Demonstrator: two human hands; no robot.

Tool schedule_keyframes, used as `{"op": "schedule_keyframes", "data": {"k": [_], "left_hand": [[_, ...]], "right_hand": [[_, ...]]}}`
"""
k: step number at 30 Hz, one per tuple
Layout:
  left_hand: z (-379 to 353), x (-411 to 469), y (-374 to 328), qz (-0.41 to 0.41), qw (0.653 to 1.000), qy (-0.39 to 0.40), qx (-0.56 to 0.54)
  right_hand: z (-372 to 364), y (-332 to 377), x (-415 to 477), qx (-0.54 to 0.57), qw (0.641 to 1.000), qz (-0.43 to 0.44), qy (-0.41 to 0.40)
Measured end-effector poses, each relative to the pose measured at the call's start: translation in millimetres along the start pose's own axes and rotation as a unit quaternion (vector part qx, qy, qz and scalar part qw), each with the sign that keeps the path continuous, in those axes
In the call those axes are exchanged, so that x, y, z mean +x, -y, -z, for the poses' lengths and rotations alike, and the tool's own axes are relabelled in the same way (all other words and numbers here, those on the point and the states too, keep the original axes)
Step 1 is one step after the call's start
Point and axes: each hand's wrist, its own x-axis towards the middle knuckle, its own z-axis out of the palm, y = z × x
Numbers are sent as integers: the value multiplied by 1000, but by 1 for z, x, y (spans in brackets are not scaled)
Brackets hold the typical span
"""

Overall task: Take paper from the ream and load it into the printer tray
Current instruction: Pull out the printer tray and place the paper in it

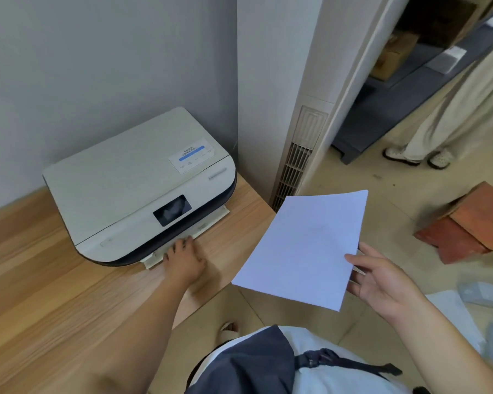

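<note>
A white printer [131, 189] with a dark base and a small black screen sits on a wooden desk [54, 294] against the grey wall. Its paper tray [211, 220] sticks out a little at the front. My left hand [184, 261] rests on the tray's front edge, fingers curled onto it. A thin stack of white paper [305, 248] hangs in the air to the right of the desk, off its edge, pinched at its right side by my right hand [382, 280]. The ream itself is not clearly in view.
A white floor-standing air conditioner [302, 155] stands right of the desk. Another person's legs and shoes [416, 157] are at the back right by dark shelving. A reddish cardboard box [467, 223] and grey and white items [484, 294] lie on the floor.
</note>
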Motion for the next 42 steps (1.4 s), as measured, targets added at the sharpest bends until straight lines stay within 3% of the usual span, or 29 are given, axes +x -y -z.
{"op": "schedule_keyframes", "data": {"k": [4,10,20,31,35,37,39,40,42], "left_hand": [[6,-6,-13,26,999,20,-35],[-5,-35,-37,38,998,50,0],[-62,-117,-74,53,997,46,-15],[-71,-141,-95,112,989,81,-56],[-67,-143,-98,118,986,81,-91],[-59,-147,-107,107,980,51,-161],[-46,-157,-122,98,938,36,-331],[-39,-162,-130,107,887,54,-445],[-25,-169,-139,116,754,143,-631]], "right_hand": [[18,18,5,-15,1000,-2,15],[49,31,14,-44,997,-15,56],[83,39,32,-83,989,-47,112],[128,38,25,-89,987,-48,122],[139,40,19,-86,988,-40,123],[141,42,18,-87,987,-39,128],[141,43,18,-89,987,-41,128],[140,44,17,-91,986,-42,130],[136,45,17,-93,985,-40,137]]}}
